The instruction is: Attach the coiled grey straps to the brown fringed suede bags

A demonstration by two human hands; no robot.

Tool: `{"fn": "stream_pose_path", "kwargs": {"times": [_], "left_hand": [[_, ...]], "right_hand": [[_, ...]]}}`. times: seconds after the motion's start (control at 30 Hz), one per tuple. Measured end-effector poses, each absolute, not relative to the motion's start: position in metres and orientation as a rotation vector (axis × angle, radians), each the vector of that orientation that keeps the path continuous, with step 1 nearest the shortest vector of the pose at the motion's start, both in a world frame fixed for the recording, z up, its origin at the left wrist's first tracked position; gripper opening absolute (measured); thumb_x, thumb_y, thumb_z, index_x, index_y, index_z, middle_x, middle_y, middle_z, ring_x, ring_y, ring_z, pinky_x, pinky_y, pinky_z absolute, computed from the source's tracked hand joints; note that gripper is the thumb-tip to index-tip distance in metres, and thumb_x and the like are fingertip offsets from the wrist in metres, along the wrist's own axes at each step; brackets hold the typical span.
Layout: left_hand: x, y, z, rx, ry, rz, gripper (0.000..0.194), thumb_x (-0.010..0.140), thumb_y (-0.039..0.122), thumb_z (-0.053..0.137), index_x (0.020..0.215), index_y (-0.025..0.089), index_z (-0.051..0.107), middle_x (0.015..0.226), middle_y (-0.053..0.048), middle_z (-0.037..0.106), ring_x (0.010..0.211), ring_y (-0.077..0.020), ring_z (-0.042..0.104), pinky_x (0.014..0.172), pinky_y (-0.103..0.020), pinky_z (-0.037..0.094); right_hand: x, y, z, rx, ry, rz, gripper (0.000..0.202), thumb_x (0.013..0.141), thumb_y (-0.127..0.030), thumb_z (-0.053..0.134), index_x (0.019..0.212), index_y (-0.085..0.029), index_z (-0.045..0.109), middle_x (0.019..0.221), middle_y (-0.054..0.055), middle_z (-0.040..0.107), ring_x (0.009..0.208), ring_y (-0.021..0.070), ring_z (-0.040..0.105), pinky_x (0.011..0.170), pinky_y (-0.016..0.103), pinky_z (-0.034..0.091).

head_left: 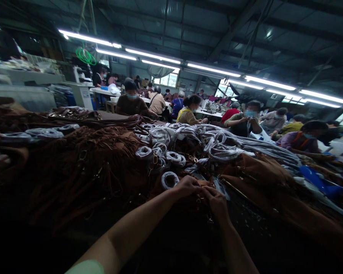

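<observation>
The left hand and right hand meet over the near side of a heap, each with fingers drawn in to a narrow pinch on a brown piece. The fingers cover much of that piece, and its lower part sinks into shadow among small metal clips. The short stretch in view runs roughly left to right from one hand to the other; its full long axis, and which way it points, I cannot tell. The left sleeve is cut off at the bottom edge.

Just beside the left hand is a wrapped ring. Beyond lie pale wrapped straps, some coiled, others running off to the right. Brown fringed goods are piled to the left, a brown bag slants away to the right, and a blue thing lies past it. The near work surface is too dark to make out.

Farther back, people sit at tables under slanting rows of tube lights; a green coil hangs at left.
</observation>
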State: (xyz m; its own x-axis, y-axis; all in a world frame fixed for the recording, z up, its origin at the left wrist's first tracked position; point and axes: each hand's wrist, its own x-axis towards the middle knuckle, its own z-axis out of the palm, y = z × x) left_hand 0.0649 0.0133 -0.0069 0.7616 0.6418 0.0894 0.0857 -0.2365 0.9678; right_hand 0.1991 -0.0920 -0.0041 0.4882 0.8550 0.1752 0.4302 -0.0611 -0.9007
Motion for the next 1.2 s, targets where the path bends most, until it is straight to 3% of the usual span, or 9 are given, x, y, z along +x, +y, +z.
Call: {"fn": "stream_pose_path", "kwargs": {"times": [0.27,0.47,0.6,0.87,1.07,1.2], "left_hand": [[0.064,0.013,-0.004,1.779,0.57,0.579,0.034,0.07,0.041,0.065,0.074,0.009,0.07,0.063,-0.001,0.061,0.054,-0.0087,0.047,0.05,-0.02,0.032],[0.067,0.015,-0.009,1.69,0.671,0.724,0.041,0.058,0.028,0.074,0.094,0.011,0.064,0.07,0.001,0.061,0.061,-0.011,0.053,0.054,-0.02,0.038],[0.066,0.016,-0.009,1.708,0.578,0.737,0.027,0.06,0.022,0.071,0.084,0.012,0.064,0.073,0.001,0.062,0.065,-0.0106,0.053,0.057,-0.02,0.038],[0.066,0.015,-0.001,1.651,0.606,0.645,0.02,0.054,0.007,0.069,0.073,0.01,0.064,0.065,0.002,0.06,0.06,-0.0104,0.053,0.055,-0.019,0.038],[0.062,0.006,0.017,1.901,0.711,0.546,0.016,0.064,0.011,0.069,0.08,0.01,0.066,0.072,-0.001,0.064,0.064,-0.0112,0.056,0.056,-0.019,0.041],[0.02,0.013,0.042,2.111,0.852,0.624,0.021,0.077,0.017,0.059,0.097,0.014,0.066,0.089,-0.006,0.066,0.08,-0.0168,0.059,0.07,-0.025,0.045]], "right_hand": [[0.196,-0.093,-0.001,-1.682,-1.173,0.454,0.035,0.071,-0.051,0.065,0.086,-0.021,0.076,0.092,0.006,0.074,0.091,0.0274,0.065,0.081,0.036,0.05],[0.195,-0.094,-0.001,-1.748,-1.181,0.418,0.041,0.076,-0.056,0.058,0.086,-0.02,0.075,0.084,0.007,0.074,0.079,0.0266,0.066,0.071,0.035,0.05],[0.196,-0.094,-0.002,-1.743,-1.248,0.387,0.036,0.076,-0.052,0.058,0.083,-0.021,0.075,0.083,0.005,0.074,0.079,0.0257,0.066,0.072,0.034,0.049],[0.191,-0.093,-0.005,-1.761,-1.325,0.34,0.039,0.079,-0.05,0.054,0.088,-0.019,0.076,0.09,0.007,0.074,0.087,0.026,0.065,0.076,0.032,0.049],[0.186,-0.094,-0.007,-1.825,-1.37,0.35,0.046,0.082,-0.052,0.049,0.095,-0.016,0.073,0.091,0.009,0.073,0.084,0.0255,0.065,0.073,0.032,0.048],[0.187,-0.098,-0.001,-1.859,-1.39,0.335,0.047,0.084,-0.054,0.046,0.097,-0.017,0.072,0.086,0.007,0.073,0.083,0.0246,0.065,0.071,0.032,0.049]]}}
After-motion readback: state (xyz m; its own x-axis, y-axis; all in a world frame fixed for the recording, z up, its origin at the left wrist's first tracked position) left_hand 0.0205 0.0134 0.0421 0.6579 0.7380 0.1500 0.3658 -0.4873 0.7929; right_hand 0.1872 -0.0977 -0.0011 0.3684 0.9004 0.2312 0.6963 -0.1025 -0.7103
